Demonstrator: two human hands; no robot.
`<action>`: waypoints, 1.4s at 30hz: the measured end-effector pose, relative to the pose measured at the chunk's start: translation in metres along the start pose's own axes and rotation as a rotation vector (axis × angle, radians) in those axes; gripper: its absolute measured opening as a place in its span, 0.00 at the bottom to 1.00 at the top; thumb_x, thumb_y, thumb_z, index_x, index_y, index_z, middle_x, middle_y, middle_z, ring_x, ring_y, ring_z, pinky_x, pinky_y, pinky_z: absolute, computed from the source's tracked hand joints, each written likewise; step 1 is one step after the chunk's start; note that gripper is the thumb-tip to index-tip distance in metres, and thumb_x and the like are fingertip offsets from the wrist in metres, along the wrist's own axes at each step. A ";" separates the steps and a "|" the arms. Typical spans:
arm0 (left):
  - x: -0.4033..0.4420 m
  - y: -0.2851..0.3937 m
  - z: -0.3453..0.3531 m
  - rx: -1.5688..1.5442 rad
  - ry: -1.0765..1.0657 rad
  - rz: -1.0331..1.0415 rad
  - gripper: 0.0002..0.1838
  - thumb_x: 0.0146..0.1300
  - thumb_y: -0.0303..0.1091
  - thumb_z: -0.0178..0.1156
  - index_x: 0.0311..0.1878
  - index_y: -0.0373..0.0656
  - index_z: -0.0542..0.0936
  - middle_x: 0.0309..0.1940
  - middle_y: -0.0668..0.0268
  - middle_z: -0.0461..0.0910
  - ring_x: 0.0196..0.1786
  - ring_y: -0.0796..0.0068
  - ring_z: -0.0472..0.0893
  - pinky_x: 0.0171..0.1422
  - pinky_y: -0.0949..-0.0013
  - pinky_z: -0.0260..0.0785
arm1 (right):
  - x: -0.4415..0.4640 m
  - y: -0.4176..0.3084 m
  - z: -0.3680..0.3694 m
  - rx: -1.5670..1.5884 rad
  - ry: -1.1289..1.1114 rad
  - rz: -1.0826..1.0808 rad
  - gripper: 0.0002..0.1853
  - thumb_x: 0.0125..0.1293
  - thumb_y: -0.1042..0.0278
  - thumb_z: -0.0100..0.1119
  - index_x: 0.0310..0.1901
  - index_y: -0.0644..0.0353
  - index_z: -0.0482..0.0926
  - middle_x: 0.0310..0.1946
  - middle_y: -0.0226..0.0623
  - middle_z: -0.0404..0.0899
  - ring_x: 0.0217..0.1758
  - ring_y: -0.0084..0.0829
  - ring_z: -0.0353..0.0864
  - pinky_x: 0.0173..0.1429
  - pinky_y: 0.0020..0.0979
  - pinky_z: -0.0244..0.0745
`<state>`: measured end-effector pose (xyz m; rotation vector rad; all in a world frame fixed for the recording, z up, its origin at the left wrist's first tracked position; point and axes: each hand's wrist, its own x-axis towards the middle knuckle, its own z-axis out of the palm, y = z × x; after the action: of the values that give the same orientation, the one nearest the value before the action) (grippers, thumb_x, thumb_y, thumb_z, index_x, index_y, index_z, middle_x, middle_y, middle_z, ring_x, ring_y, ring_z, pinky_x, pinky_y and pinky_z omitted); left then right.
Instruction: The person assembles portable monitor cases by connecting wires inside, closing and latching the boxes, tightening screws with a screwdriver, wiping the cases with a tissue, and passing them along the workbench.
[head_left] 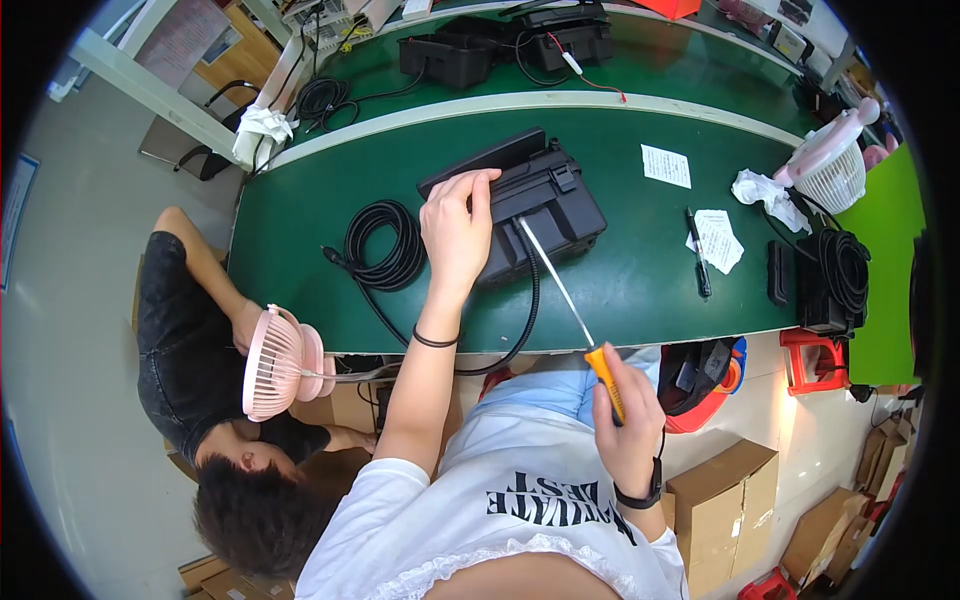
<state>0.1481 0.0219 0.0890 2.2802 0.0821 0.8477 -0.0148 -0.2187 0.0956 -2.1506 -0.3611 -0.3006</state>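
Observation:
A black plastic case [570, 205] with its lid up sits on the green table. My left hand [458, 225] rests on the case's left part, fingers bent against the raised lid [505, 155]. In my right hand [628, 410] is a screwdriver [605, 383] with an orange and black handle, gripped near the table's front edge. The long shaft reaches up to the case's front, where its tip meets the area beside the corrugated black cable [533, 290]. Whether the tip sits on a screw is too small to tell. A coiled black cable [385, 245] lies left of the case.
A pink fan [275, 365] stands at the front left edge, close to another person [190, 340] bending down. Papers [665, 166], a pen [697, 250], a second coiled cable [843, 270] and a white-pink fan [830, 165] lie to the right. More black cases [445, 60] stand behind.

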 end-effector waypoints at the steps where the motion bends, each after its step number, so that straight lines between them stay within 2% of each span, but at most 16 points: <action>1: 0.000 0.000 0.001 0.001 0.012 0.012 0.14 0.73 0.36 0.55 0.42 0.42 0.88 0.41 0.60 0.88 0.49 0.56 0.84 0.57 0.58 0.74 | 0.000 -0.002 0.000 -0.050 -0.018 -0.048 0.26 0.62 0.78 0.65 0.64 0.59 0.78 0.46 0.45 0.82 0.40 0.41 0.86 0.43 0.34 0.81; 5: -0.001 0.000 0.001 -0.002 0.019 0.017 0.14 0.73 0.36 0.55 0.42 0.42 0.88 0.41 0.60 0.88 0.49 0.56 0.84 0.57 0.58 0.74 | 0.003 -0.007 0.015 -0.202 -0.005 -0.135 0.27 0.61 0.76 0.67 0.64 0.59 0.78 0.45 0.40 0.82 0.35 0.36 0.86 0.34 0.34 0.82; 16: -0.001 0.000 0.001 -0.008 0.020 0.008 0.13 0.73 0.37 0.55 0.41 0.43 0.89 0.42 0.61 0.88 0.49 0.57 0.84 0.57 0.59 0.74 | -0.005 0.002 0.034 -0.406 0.097 -0.220 0.26 0.59 0.78 0.68 0.61 0.56 0.81 0.44 0.34 0.81 0.32 0.29 0.83 0.33 0.29 0.78; 20: -0.001 0.002 -0.001 -0.016 -0.024 -0.036 0.15 0.74 0.38 0.54 0.45 0.43 0.88 0.44 0.60 0.88 0.53 0.58 0.84 0.61 0.60 0.72 | -0.006 0.001 0.038 -0.434 0.117 -0.220 0.25 0.59 0.78 0.68 0.61 0.56 0.82 0.44 0.34 0.81 0.32 0.28 0.83 0.33 0.28 0.78; 29: -0.001 0.001 -0.002 -0.029 -0.029 -0.014 0.15 0.74 0.37 0.54 0.44 0.43 0.88 0.44 0.59 0.88 0.52 0.58 0.84 0.61 0.61 0.72 | -0.008 -0.007 0.038 -0.332 0.052 -0.129 0.27 0.61 0.78 0.67 0.63 0.56 0.79 0.43 0.37 0.81 0.34 0.28 0.84 0.34 0.27 0.79; 32: 0.000 0.001 -0.003 -0.040 -0.036 0.006 0.14 0.74 0.37 0.54 0.44 0.42 0.88 0.44 0.60 0.88 0.51 0.58 0.84 0.61 0.61 0.72 | -0.007 0.006 0.041 0.275 -0.040 0.029 0.25 0.71 0.74 0.58 0.70 0.61 0.71 0.45 0.40 0.81 0.29 0.27 0.79 0.27 0.28 0.75; 34: 0.000 -0.001 -0.002 -0.046 -0.046 0.021 0.14 0.73 0.36 0.55 0.43 0.42 0.88 0.43 0.60 0.88 0.51 0.59 0.84 0.61 0.61 0.72 | 0.001 0.010 0.022 1.116 -0.224 0.587 0.26 0.76 0.69 0.51 0.74 0.58 0.65 0.45 0.39 0.77 0.26 0.23 0.72 0.22 0.24 0.70; 35: -0.001 -0.003 -0.004 -0.059 -0.092 0.027 0.12 0.72 0.37 0.57 0.46 0.43 0.88 0.47 0.60 0.87 0.54 0.59 0.83 0.63 0.60 0.71 | 0.002 0.011 0.014 1.532 -0.316 0.873 0.26 0.79 0.67 0.47 0.76 0.57 0.61 0.45 0.39 0.74 0.24 0.22 0.68 0.20 0.23 0.67; 38: -0.001 -0.006 -0.018 -0.076 -0.242 0.084 0.16 0.66 0.40 0.64 0.54 0.45 0.85 0.57 0.60 0.82 0.63 0.57 0.77 0.69 0.58 0.66 | 0.000 0.015 0.011 2.280 -0.284 1.184 0.28 0.81 0.65 0.44 0.79 0.49 0.55 0.43 0.34 0.69 0.23 0.16 0.58 0.18 0.15 0.54; 39: -0.005 -0.005 -0.027 -0.064 -0.304 0.121 0.20 0.63 0.41 0.67 0.57 0.46 0.83 0.61 0.60 0.79 0.66 0.56 0.74 0.72 0.57 0.64 | 0.003 0.003 0.002 2.304 -0.257 1.248 0.30 0.80 0.66 0.46 0.80 0.47 0.53 0.42 0.34 0.65 0.23 0.14 0.58 0.17 0.13 0.54; 40: -0.007 -0.006 -0.036 -0.050 -0.366 0.158 0.25 0.60 0.42 0.69 0.60 0.47 0.82 0.65 0.60 0.76 0.70 0.56 0.71 0.74 0.56 0.61 | 0.004 -0.003 -0.008 2.202 -0.297 1.212 0.31 0.79 0.67 0.47 0.80 0.47 0.52 0.42 0.34 0.65 0.22 0.14 0.58 0.17 0.13 0.54; 41: -0.005 -0.011 -0.045 -0.054 -0.523 0.133 0.39 0.51 0.45 0.76 0.68 0.49 0.76 0.73 0.60 0.66 0.76 0.51 0.62 0.79 0.53 0.55 | 0.005 -0.007 -0.018 2.100 -0.335 1.175 0.31 0.79 0.67 0.47 0.80 0.47 0.52 0.42 0.34 0.65 0.22 0.14 0.57 0.16 0.13 0.53; 42: -0.005 -0.013 -0.055 -0.051 -0.631 0.136 0.48 0.44 0.46 0.79 0.72 0.50 0.71 0.75 0.58 0.62 0.76 0.49 0.61 0.79 0.52 0.55 | 0.005 -0.010 -0.027 1.998 -0.373 1.136 0.32 0.79 0.67 0.47 0.80 0.47 0.51 0.41 0.34 0.65 0.21 0.13 0.57 0.16 0.13 0.53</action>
<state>0.1137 0.0623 0.1081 2.4164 -0.3755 0.1593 -0.0161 -0.2350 0.1203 -0.1464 0.3520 0.8247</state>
